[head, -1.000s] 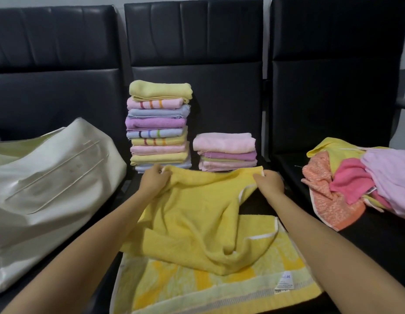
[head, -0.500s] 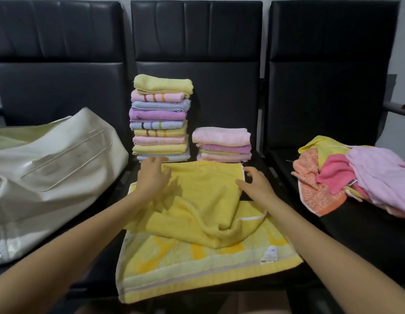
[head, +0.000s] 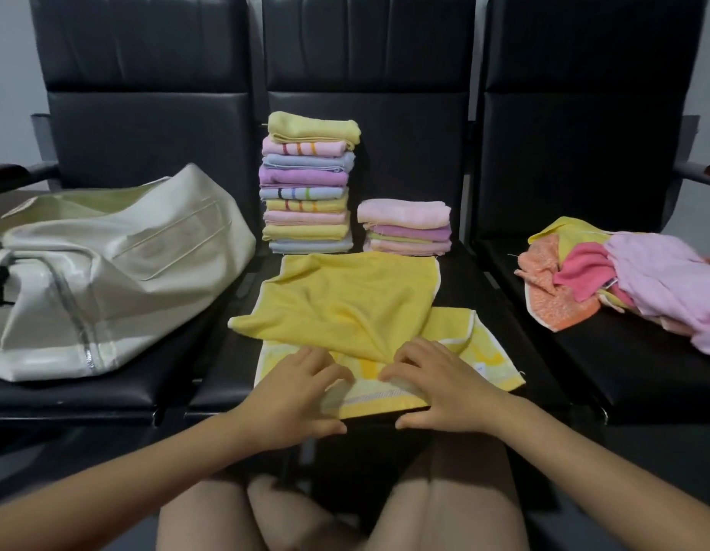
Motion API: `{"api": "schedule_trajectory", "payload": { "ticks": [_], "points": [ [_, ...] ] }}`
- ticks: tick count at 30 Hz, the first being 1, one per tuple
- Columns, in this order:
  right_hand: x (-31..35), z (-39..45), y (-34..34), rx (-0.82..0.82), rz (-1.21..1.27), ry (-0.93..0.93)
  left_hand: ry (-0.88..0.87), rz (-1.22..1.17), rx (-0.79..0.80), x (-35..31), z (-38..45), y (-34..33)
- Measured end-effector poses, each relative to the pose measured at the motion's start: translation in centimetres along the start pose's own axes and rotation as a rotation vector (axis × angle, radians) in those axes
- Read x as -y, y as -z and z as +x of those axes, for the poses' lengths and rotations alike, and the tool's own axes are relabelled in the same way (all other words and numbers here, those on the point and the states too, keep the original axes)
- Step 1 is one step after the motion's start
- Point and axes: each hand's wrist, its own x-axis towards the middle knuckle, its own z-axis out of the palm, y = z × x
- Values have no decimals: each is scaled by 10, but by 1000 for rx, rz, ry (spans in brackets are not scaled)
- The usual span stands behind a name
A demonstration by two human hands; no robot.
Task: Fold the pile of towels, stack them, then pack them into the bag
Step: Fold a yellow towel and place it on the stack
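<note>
On the middle black padded seat of a row of three lies a bright yellow terry towel, half folded, its upper layer rumpled over a paler patterned layer with a white-edged border. At the near edge of that yellow towel both hands are at work: the left hand grips the hem with its fingers curled round the border, and the right hand pinches the same hem just beside it, thumb tucked under the edge.

Behind the yellow towel, against the seat back, stands a tall stack of folded towels in yellow, pink, blue and purple, some striped. To the right of that, also behind the yellow towel, sits a short stack of folded pink and purple towels.

Left of the yellow towel, on the neighbouring seat, a large cream fabric bag lies slumped on its side with a silvery zip band showing.

Right of the yellow towel, on the third seat, is a loose heap of unfolded towels: orange, hot pink, yellow and pale lilac.
</note>
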Motion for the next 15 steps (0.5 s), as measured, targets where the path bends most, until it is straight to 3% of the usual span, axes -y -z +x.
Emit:
{"api": "schedule_trajectory", "payload": {
  "ticks": [6, 10, 13, 15],
  "points": [
    [7, -7, -2, -236, -58, 69, -22, 38, -91, -7, 0, 1],
    [23, 3, 14, -253, 28, -41, 39, 32, -148, -17, 3, 8],
    [34, 10, 36, -256, 213, -143, 261, -186, -159, -31, 7, 24],
    [36, 15, 56, -211, 280, -142, 309, -386, -170, -37, 15, 41]
  ]
}}
